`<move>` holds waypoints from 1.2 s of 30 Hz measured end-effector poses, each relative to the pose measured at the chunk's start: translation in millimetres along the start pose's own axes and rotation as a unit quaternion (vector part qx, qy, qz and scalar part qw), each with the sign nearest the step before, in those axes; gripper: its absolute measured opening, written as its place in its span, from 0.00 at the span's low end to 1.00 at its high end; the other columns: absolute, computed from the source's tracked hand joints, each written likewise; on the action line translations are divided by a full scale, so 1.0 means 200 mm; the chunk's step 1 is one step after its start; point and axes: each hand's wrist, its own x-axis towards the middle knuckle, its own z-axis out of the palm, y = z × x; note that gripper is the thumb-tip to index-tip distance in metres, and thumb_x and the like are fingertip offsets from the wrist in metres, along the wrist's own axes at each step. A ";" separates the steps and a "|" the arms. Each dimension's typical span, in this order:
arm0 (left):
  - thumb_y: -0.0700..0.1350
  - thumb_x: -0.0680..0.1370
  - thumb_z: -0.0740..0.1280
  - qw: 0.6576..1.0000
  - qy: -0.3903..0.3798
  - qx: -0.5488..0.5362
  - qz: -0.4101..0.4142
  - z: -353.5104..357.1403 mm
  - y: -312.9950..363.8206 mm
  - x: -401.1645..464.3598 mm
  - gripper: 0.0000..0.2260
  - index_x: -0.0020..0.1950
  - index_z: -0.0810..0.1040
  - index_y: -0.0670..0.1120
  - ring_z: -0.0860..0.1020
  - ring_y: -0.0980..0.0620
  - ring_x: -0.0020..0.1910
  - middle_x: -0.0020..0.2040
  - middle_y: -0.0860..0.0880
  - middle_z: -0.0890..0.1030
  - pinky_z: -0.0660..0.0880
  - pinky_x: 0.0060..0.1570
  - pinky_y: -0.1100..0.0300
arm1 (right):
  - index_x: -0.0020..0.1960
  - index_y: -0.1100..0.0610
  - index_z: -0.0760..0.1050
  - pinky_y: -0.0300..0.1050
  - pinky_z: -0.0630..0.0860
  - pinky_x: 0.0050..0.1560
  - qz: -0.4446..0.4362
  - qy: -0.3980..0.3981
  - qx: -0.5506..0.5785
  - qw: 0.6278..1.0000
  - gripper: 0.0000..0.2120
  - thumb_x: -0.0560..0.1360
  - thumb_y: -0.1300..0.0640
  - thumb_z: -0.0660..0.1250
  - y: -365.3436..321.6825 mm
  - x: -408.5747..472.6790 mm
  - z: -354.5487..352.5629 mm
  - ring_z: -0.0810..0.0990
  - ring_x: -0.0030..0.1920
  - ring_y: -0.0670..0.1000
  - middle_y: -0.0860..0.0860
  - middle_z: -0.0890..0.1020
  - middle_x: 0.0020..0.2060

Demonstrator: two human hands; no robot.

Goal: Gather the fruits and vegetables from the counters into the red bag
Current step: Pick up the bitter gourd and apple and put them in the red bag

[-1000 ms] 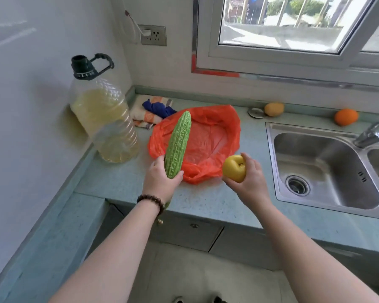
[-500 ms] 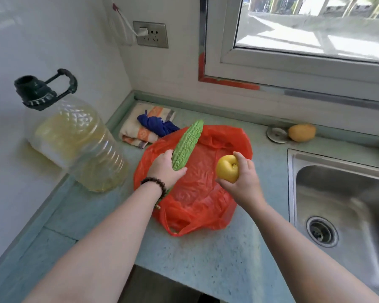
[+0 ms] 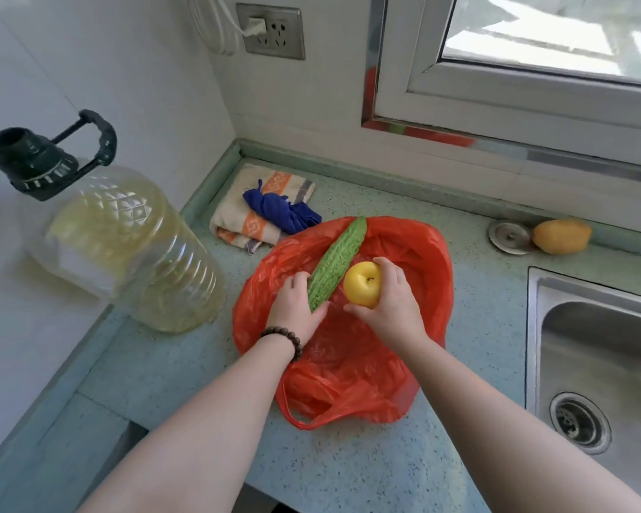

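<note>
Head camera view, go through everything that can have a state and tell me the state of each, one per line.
Red bag: open, lying on the counter.
Bitter gourd: held in left hand, over the bag.
Yellow apple: held in right hand, over the bag.
Oil jug: capped, partly full, upright.
Orange fruit: still on the counter, beside the sink plug.
Towel: folded.
Wall socket: plug inserted.

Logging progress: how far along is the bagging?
Done: nothing visibly lies in the red bag yet. In hand: left hand holds the bitter gourd, right hand the yellow apple, both over the bag. Left: the yellow-orange fruit by the sink.
</note>
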 end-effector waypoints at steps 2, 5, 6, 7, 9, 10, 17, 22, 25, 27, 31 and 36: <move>0.49 0.73 0.69 1.000 -0.006 -0.003 -0.003 0.01 -0.02 0.00 0.25 0.66 0.66 0.44 0.74 0.42 0.56 0.60 0.42 0.72 0.73 0.52 0.52 | 0.69 0.50 0.61 0.52 0.72 0.57 -0.005 -0.005 -0.009 1.000 0.42 0.61 0.47 0.78 -0.01 0.03 0.04 0.69 0.64 0.55 0.50 0.67 0.66; 0.47 0.73 0.68 1.000 -0.012 -0.002 -0.004 0.02 -0.05 0.00 0.26 0.69 0.65 0.44 0.71 0.42 0.60 0.62 0.43 0.70 0.72 0.58 0.50 | 0.70 0.49 0.61 0.53 0.72 0.57 -0.005 -0.012 -0.024 1.000 0.42 0.61 0.48 0.78 -0.02 0.06 0.10 0.68 0.65 0.56 0.50 0.67 0.67; 0.46 0.73 0.68 1.000 -0.009 -0.003 -0.006 0.02 -0.06 0.00 0.26 0.69 0.65 0.45 0.70 0.43 0.61 0.62 0.43 0.70 0.71 0.59 0.50 | 0.70 0.49 0.61 0.53 0.72 0.57 -0.003 -0.016 -0.028 0.999 0.42 0.62 0.48 0.78 -0.02 0.07 0.11 0.67 0.65 0.56 0.50 0.66 0.67; 0.46 0.74 0.68 1.000 -0.005 -0.004 -0.007 0.03 -0.07 0.00 0.26 0.70 0.65 0.45 0.70 0.43 0.62 0.63 0.43 0.70 0.71 0.60 0.50 | 0.70 0.49 0.60 0.52 0.71 0.58 0.002 -0.021 -0.034 0.999 0.42 0.62 0.48 0.77 -0.02 0.08 0.13 0.67 0.66 0.56 0.50 0.66 0.68; 0.46 0.75 0.67 1.000 0.004 -0.013 -0.003 0.03 -0.09 0.02 0.26 0.71 0.64 0.45 0.69 0.44 0.64 0.64 0.44 0.71 0.70 0.63 0.51 | 0.71 0.48 0.58 0.52 0.70 0.59 0.010 -0.034 -0.046 0.998 0.43 0.63 0.48 0.77 -0.01 0.08 0.15 0.66 0.66 0.56 0.50 0.65 0.69; 0.46 0.75 0.67 1.000 0.006 -0.018 -0.002 0.03 -0.10 0.02 0.26 0.72 0.64 0.45 0.69 0.44 0.65 0.64 0.45 0.71 0.68 0.64 0.52 | 0.72 0.48 0.58 0.52 0.70 0.59 0.012 -0.039 -0.050 0.998 0.43 0.63 0.48 0.77 0.00 0.08 0.16 0.66 0.67 0.56 0.50 0.65 0.70; 0.48 0.78 0.64 1.000 -0.005 -0.013 -0.003 0.04 -0.11 0.03 0.28 0.75 0.59 0.44 0.65 0.47 0.70 0.70 0.45 0.68 0.66 0.67 0.54 | 0.73 0.49 0.56 0.55 0.64 0.70 0.013 -0.024 -0.059 0.998 0.45 0.63 0.48 0.77 0.00 0.08 0.20 0.60 0.72 0.56 0.51 0.63 0.72; 0.53 0.77 0.64 0.999 -0.049 0.013 0.006 0.01 -0.10 0.01 0.34 0.77 0.52 0.44 0.57 0.48 0.75 0.76 0.45 0.59 0.59 0.72 0.54 | 0.75 0.46 0.49 0.55 0.58 0.73 0.025 -0.039 -0.056 0.997 0.52 0.61 0.47 0.78 -0.02 0.05 0.18 0.54 0.75 0.56 0.53 0.57 0.76; 0.55 0.76 0.63 0.998 -0.054 0.034 0.014 -0.03 -0.09 0.00 0.36 0.77 0.49 0.43 0.54 0.48 0.76 0.77 0.44 0.56 0.56 0.74 0.54 | 0.76 0.48 0.48 0.54 0.60 0.73 0.026 -0.031 -0.057 0.998 0.53 0.62 0.45 0.77 -0.06 0.02 0.15 0.54 0.75 0.55 0.52 0.56 0.76; 0.56 0.77 0.61 0.998 -0.039 0.050 0.024 -0.07 -0.07 -0.02 0.36 0.77 0.49 0.43 0.53 0.48 0.76 0.77 0.44 0.56 0.54 0.74 0.53 | 0.76 0.49 0.50 0.53 0.59 0.73 0.021 -0.022 -0.063 0.998 0.50 0.64 0.43 0.76 -0.08 0.00 0.12 0.53 0.75 0.53 0.51 0.57 0.76; 0.58 0.76 0.59 0.995 0.014 0.090 0.036 -0.16 -0.05 -0.07 0.34 0.76 0.53 0.43 0.53 0.47 0.76 0.76 0.45 0.59 0.53 0.74 0.51 | 0.75 0.51 0.55 0.52 0.58 0.74 0.002 -0.003 -0.085 0.996 0.40 0.70 0.41 0.69 -0.14 -0.05 0.08 0.52 0.76 0.52 0.50 0.58 0.75; 0.59 0.76 0.57 0.990 0.058 0.121 0.031 -0.26 -0.06 -0.18 0.33 0.76 0.55 0.44 0.55 0.48 0.76 0.76 0.45 0.61 0.54 0.74 0.50 | 0.74 0.52 0.60 0.48 0.56 0.73 -0.048 0.027 -0.105 0.993 0.30 0.75 0.44 0.63 -0.24 -0.13 0.06 0.56 0.75 0.51 0.50 0.62 0.74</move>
